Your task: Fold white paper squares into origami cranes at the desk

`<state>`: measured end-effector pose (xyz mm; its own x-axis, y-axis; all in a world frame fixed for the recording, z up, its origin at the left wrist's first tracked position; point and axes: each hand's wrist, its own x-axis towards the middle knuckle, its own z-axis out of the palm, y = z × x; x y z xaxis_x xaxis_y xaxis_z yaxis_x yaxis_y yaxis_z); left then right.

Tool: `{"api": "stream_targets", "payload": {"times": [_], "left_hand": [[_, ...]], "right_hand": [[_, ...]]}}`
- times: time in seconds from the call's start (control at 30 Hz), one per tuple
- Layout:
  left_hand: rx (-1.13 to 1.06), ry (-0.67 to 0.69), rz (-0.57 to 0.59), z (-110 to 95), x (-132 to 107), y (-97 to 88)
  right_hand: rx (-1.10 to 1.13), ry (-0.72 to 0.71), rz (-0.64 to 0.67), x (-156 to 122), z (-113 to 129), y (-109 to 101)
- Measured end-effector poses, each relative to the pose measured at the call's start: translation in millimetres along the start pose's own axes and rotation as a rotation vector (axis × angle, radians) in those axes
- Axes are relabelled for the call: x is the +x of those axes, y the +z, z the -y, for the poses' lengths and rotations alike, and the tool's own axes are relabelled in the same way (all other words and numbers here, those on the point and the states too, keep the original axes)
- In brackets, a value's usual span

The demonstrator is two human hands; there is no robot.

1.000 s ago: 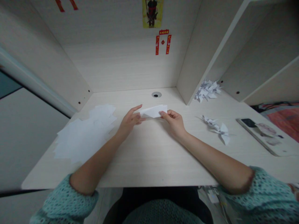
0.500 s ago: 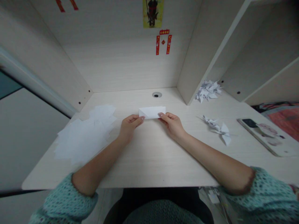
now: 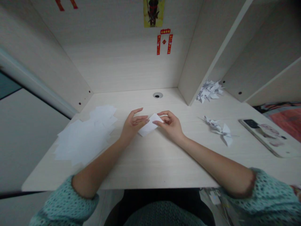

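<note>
A small folded piece of white paper [image 3: 150, 124] is held slantwise between my hands, just over the pale desk. My left hand [image 3: 133, 124] pinches its left side between thumb and middle fingers, with the index finger stretched out above. On the right, my right hand [image 3: 171, 123] grips the paper's upper right corner with thumb and fingertips. Left of my hands lies a spread heap of white paper sheets [image 3: 87, 135]. To the right, a few folded paper pieces [image 3: 218, 129] lie on the desk.
A pile of folded white papers [image 3: 210, 91] sits behind the upright divider [image 3: 199, 62] at the right. A phone [image 3: 268, 135] lies near the right edge. The desk has a round cable hole [image 3: 157, 95] at the back. Red paper strips [image 3: 158, 44] hang on the back panel.
The folded paper has turned from a level strip to a slanted, more compact shape and come slightly nearer. My left index finger has lifted; my right hand has shifted its grip to the upper corner.
</note>
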<state>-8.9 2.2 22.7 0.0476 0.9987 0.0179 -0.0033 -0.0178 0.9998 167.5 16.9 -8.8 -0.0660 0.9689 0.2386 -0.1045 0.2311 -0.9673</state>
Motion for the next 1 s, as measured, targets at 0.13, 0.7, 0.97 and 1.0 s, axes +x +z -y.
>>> {"api": "stream_targets", "payload": {"times": [0.13,0.7,0.97,1.0], "left_hand": [[0.122,0.030,0.003,7,-5,2.8],[0.277,0.147,-0.069,13,-9,4.6],[0.112,-0.036,-0.087,18,-2,3.6],[0.086,-0.038,-0.107,18,-3,4.1]], "right_hand": [[-0.134,-0.114,0.068,-7,3,4],[-0.288,-0.201,0.015,-8,1,-2],[-0.089,-0.090,0.043,-7,0,2],[-0.056,-0.047,0.059,-7,0,4]]}}
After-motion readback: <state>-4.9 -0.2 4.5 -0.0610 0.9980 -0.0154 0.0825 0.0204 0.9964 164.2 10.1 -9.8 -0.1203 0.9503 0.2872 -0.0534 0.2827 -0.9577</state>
